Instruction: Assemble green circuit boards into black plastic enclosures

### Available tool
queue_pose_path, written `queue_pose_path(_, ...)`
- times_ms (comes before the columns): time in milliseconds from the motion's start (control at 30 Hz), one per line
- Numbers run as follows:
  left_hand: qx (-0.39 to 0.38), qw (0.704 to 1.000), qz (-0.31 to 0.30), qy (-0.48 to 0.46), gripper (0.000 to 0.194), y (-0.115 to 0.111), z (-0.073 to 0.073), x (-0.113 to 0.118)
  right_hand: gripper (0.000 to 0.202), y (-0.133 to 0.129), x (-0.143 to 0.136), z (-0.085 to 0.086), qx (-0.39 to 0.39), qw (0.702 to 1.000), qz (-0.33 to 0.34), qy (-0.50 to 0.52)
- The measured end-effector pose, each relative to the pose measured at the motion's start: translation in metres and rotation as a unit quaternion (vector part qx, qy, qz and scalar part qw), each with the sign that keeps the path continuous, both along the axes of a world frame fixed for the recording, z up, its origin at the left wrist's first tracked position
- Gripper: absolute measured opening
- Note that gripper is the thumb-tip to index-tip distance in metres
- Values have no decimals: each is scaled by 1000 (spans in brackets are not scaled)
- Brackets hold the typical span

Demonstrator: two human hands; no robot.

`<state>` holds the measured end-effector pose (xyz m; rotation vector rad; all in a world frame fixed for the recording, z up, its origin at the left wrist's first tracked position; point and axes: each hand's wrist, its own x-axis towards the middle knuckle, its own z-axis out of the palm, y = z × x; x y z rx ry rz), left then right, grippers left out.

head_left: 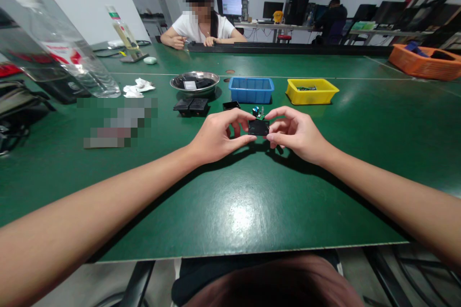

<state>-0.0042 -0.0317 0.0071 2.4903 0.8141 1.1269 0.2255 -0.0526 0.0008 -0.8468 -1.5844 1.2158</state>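
Between my two hands is a small black plastic casing [258,128], held just above the green table [223,201]. My left hand [223,134] pinches its left side with thumb and fingertips. On the right side, the thumb and fingers of my right hand [298,134] close on the same casing. A small green circuit board [260,114] with a blue part on it shows at the casing's upper edge; whether it is seated in the casing I cannot tell. Just behind my left hand lies an open black casing [231,105].
A steel bowl [195,90] of black parts, a blue bin [251,91] and a yellow bin [312,93] with small parts stand beyond my hands. Black casings [190,106] lie before the bowl. Bottles [68,48] stand left, an orange basket [425,64] right. A person [201,19] sits opposite.
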Motion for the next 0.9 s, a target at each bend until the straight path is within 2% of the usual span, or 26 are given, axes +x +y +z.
queue_pose_path(167, -2, 1000, 7, -5, 35, -1, 2, 1, 36, 0, 1, 1, -18, 999, -27, -35)
queue_pose_path(367, -3, 1000, 0, -5, 34, -1, 1, 1, 26, -2, 1, 3, 5, 997, -40, -62)
queue_pose_path(700, -31, 999, 24, -4, 37, -2, 1, 2, 23, -1, 2, 5, 20, 994, -70, -77)
queue_pose_path(900, -34, 998, 49, -29, 27, -2, 1, 3, 23, -2, 1, 7, 29, 993, -87, -79)
